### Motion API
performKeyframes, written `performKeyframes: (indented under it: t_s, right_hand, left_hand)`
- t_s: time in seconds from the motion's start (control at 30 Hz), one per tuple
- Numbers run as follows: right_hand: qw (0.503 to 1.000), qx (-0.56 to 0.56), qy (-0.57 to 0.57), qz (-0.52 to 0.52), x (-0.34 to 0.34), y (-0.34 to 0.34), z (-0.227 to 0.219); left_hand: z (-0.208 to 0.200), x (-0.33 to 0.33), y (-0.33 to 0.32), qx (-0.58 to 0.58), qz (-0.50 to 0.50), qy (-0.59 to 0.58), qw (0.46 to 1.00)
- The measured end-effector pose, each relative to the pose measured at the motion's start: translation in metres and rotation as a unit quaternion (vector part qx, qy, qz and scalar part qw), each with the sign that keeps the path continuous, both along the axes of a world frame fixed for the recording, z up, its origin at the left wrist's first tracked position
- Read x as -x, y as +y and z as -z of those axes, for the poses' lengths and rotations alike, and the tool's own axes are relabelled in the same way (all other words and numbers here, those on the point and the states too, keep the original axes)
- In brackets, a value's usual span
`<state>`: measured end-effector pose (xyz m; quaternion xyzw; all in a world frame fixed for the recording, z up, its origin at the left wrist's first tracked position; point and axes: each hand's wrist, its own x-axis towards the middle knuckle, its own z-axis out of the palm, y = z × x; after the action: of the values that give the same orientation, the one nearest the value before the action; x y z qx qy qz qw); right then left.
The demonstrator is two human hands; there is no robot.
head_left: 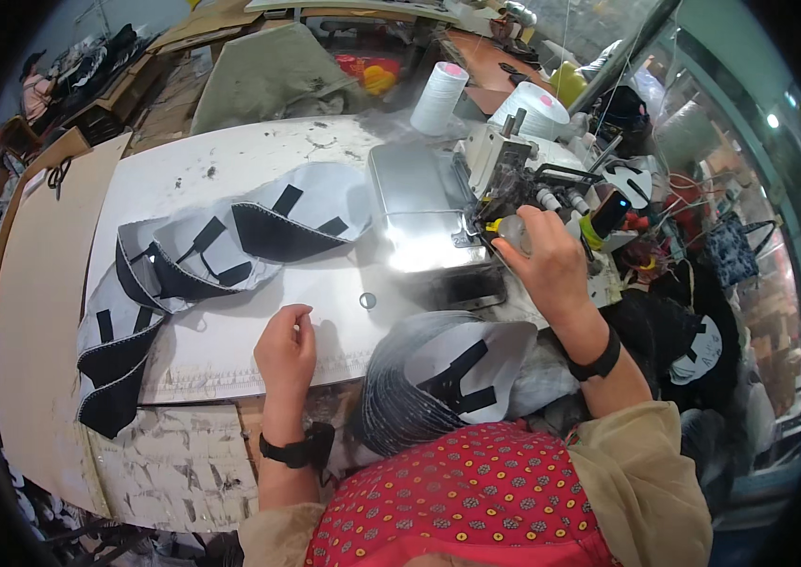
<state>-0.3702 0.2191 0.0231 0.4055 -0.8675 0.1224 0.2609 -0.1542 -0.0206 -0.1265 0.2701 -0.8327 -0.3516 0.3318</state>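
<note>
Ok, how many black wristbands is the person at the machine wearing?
2 in view: left wristband below the left hand, right wristband below the right hand. Both show plainly.

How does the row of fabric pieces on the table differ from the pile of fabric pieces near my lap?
The row of fabric pieces spreads across the white table; the pile of fabric pieces is stacked in many layers. The row lies beyond your left hand, while the pile sits closer to you. Both show pale insides with black strips.

Black scissors (60,178), draped grey-green cloth (263,80)
</note>
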Motion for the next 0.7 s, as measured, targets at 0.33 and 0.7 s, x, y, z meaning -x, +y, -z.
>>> performKeyframes:
  t_s: [0.33, 0.7]
  right_hand:
    - [0.991, 0.109, 0.039, -0.073, -0.014, 0.009, -0.017]
    - [0.988, 0.085, 0.047, -0.119, -0.005, 0.005, -0.017]
  left_hand:
    - [0.000, -0.002, -0.004, -0.066, 0.009, 0.028, 0.997]
    - [0.005, -0.001, -0.005, -0.082, 0.014, 0.045, 0.995]
